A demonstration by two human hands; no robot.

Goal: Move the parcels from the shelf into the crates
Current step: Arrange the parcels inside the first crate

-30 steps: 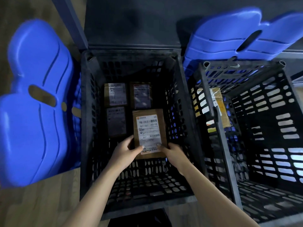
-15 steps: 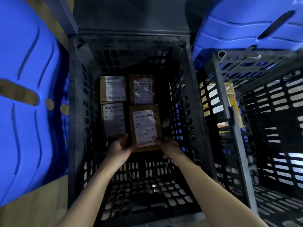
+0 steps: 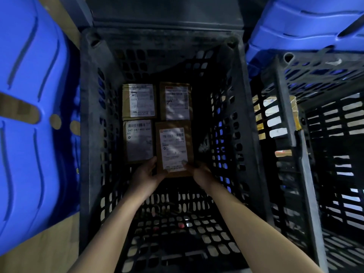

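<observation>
I look down into a black slotted crate [image 3: 86, 134]. Three brown labelled parcels lie flat on its floor: one at the back left [image 3: 138, 101], one at the back right [image 3: 176, 101], one at the front left [image 3: 138, 141]. A fourth brown parcel [image 3: 174, 148] sits at the front right, low in the crate, beside the others. My left hand [image 3: 146, 173] grips its near left corner and my right hand [image 3: 199, 172] grips its near right corner. Whether it rests on the floor, I cannot tell.
A second black crate [image 3: 291, 123] stands to the right, with a yellow-taped parcel [image 3: 275, 117] showing through its slots. Blue plastic lids or pallets lean at the left [image 3: 29, 115] and the upper right [image 3: 305, 22]. Wooden floor [image 3: 39, 253] shows at the lower left.
Both hands have carried the fourth parcel lower and further into the crate, into line beside the front left parcel. My head has moved closer to the crate.
</observation>
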